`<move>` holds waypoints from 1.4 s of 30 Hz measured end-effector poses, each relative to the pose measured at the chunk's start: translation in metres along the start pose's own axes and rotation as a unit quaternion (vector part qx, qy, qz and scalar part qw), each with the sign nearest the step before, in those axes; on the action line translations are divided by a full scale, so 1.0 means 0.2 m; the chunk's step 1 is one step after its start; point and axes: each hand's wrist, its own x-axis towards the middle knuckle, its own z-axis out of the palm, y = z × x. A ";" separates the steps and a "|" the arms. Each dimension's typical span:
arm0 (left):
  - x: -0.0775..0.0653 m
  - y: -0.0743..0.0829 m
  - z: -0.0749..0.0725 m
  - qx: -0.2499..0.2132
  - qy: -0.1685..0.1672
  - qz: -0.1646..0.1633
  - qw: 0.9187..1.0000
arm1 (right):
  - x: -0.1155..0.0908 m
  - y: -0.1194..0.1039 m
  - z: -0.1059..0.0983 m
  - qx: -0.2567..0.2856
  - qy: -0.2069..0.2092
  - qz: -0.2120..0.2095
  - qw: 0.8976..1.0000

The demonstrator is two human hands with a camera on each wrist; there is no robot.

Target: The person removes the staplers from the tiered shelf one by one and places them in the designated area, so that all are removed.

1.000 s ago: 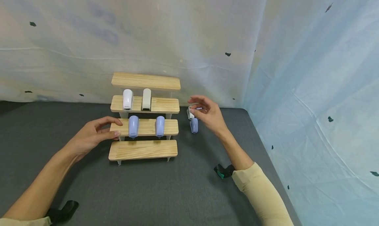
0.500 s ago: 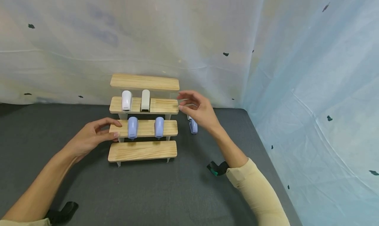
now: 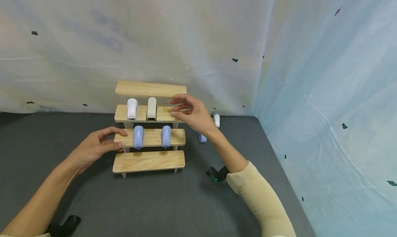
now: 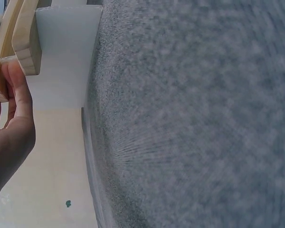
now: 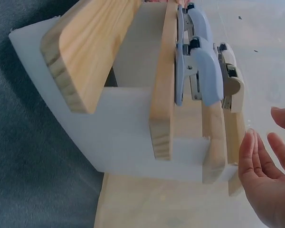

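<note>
My left hand (image 3: 90, 149) pinches the left end of a four-step wooden display shelf (image 3: 149, 161), thumb and fingers about the second step from the front; the left wrist view shows this hand (image 4: 12, 142) on the board's end. That step bears two lavender staplers, one left (image 3: 138, 137) and one right (image 3: 166, 136). One step higher stand a white stapler (image 3: 132, 109) and a cream stapler (image 3: 152, 108). My right hand (image 3: 196, 116) hovers by that step's right end, its fingers relaxed and nothing between them. In the right wrist view the hand (image 5: 263, 190) is beside the upper boards.
On the dark table (image 3: 149, 202), right of the shelf, lie a white stapler (image 3: 216, 120) and a blue stapler (image 3: 202, 138), partly hidden by my right hand and arm. Pale cloth (image 3: 211, 30) hangs behind and to the right.
My right hand has moved left from above the loose staplers to the shelf's right end, uncovering the white one on the table. The left hand keeps its grip on the shelf.
</note>
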 end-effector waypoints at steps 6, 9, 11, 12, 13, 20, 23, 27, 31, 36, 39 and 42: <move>0.00 -0.02 -0.01 -0.001 0.004 0.002 1.000 | 0.04 0.01 0.06 0.007 -0.025 0.010 1.000; -0.01 -0.03 -0.02 0.002 0.005 0.003 1.000 | 0.06 -0.02 0.10 0.014 -0.036 0.021 0.999; -0.01 -0.03 -0.02 0.003 0.005 0.003 1.000 | 0.06 -0.05 0.12 0.014 -0.040 0.025 0.999; -0.01 -0.03 -0.02 0.002 0.004 0.002 1.000 | 0.06 -0.07 0.13 0.016 -0.042 0.025 0.999; -0.01 -0.03 -0.02 0.002 0.003 0.002 1.000 | 0.07 -0.10 0.14 0.012 -0.045 0.027 0.999; 0.00 -0.01 -0.02 -0.002 0.004 0.000 1.000 | 0.09 -0.12 0.17 -0.022 -0.047 0.043 0.998; 0.00 0.00 -0.02 -0.002 0.004 0.001 1.000 | 0.12 -0.05 0.17 -0.040 -0.053 0.041 0.997; 0.00 0.00 -0.02 -0.003 0.002 0.001 1.000 | 0.15 0.00 0.18 -0.067 -0.065 0.036 0.995; 0.00 0.00 -0.02 -0.001 0.001 -0.002 1.000 | 0.17 -0.01 0.19 -0.102 -0.069 0.035 0.992; 0.00 0.01 -0.03 0.005 0.002 -0.006 1.000 | 0.18 -0.02 0.20 -0.129 -0.068 0.034 0.989; 0.00 0.02 -0.03 0.006 0.003 -0.007 1.000 | 0.18 -0.01 0.21 -0.133 -0.065 0.031 0.989; 0.00 0.02 -0.03 0.007 0.004 -0.008 1.000 | 0.18 -0.01 0.21 -0.141 -0.058 0.029 0.988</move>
